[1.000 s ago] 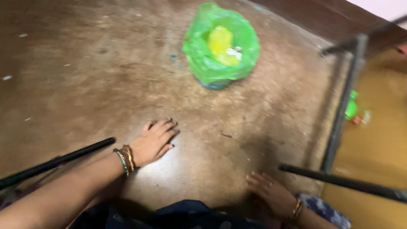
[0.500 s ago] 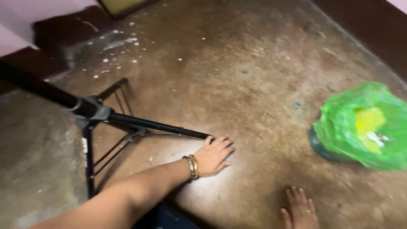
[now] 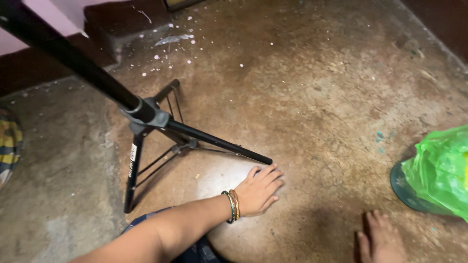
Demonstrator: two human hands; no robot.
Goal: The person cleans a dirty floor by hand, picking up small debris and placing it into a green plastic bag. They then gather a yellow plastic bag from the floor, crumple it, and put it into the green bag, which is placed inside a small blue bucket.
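Observation:
My left hand [image 3: 261,191] lies flat, palm down, on the brown concrete floor [image 3: 302,97], fingers spread and holding nothing. Green and gold bangles [image 3: 232,205] circle its wrist. Its fingertips rest just below the rubber tip of a black tripod stand's [image 3: 146,117] front leg. My right hand [image 3: 381,238] shows at the bottom edge, also flat on the floor with nothing in it and partly cut off by the frame. A green plastic bag [image 3: 441,173] over a dark round container sits to its upper right.
The tripod's pole [image 3: 63,51] slants up to the top left corner. White paint specks [image 3: 173,39] dot the floor near a dark skirting and pink wall. A striped cloth [image 3: 9,141] shows at the left edge. Dark blue clothing [image 3: 195,253] is at the bottom.
The view has swung left: the tripod now fills the left half and the green bag has slid to the right edge. Both hands stay flat on the floor.

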